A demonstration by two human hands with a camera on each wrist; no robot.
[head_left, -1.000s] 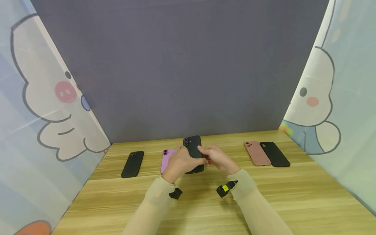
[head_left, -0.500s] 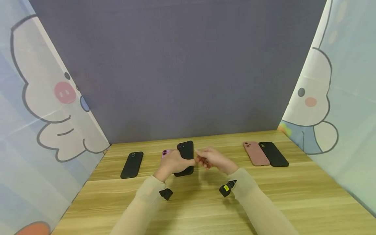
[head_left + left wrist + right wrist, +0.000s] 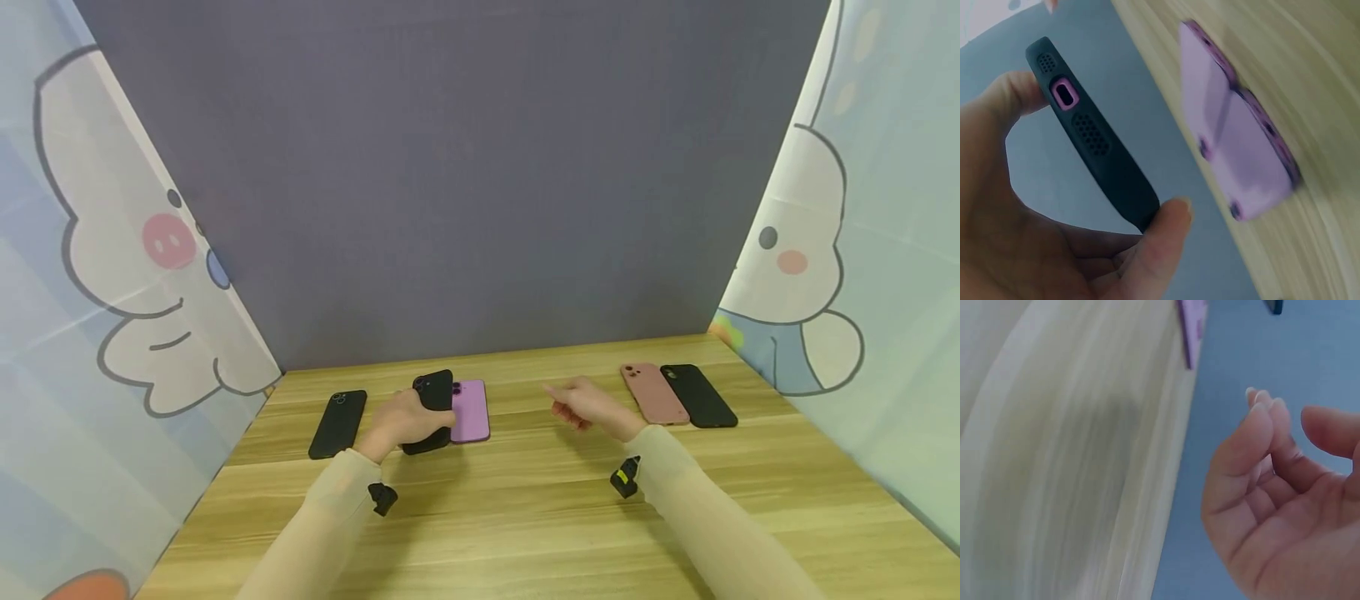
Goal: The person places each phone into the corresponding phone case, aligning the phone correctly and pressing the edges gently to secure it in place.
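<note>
My left hand [image 3: 399,419] grips a phone in a black case [image 3: 433,392] by its two long edges, left of the middle of the table. In the left wrist view, its lower edge faces the camera, with speaker holes and a pink-rimmed port [image 3: 1065,94] showing. Two purple phones [image 3: 1247,156] lie side by side on the table in that view; only one purple phone [image 3: 471,412] shows in the head view, partly behind the cased one. My right hand [image 3: 588,403] hovers over the table to the right, fingers loosely curled and holding nothing; the right wrist view shows a gap between thumb and fingers.
A black phone case [image 3: 338,423] lies on the table's left side. At the right, a pink case [image 3: 656,393] and another black case [image 3: 700,396] lie next to each other. A dark grey backdrop [image 3: 480,208] stands behind the wooden table [image 3: 510,533].
My left hand has carried the black-cased phone to the left and tilted it, uncovering a purple phone. My right hand has let go of it and drawn away to the right.
</note>
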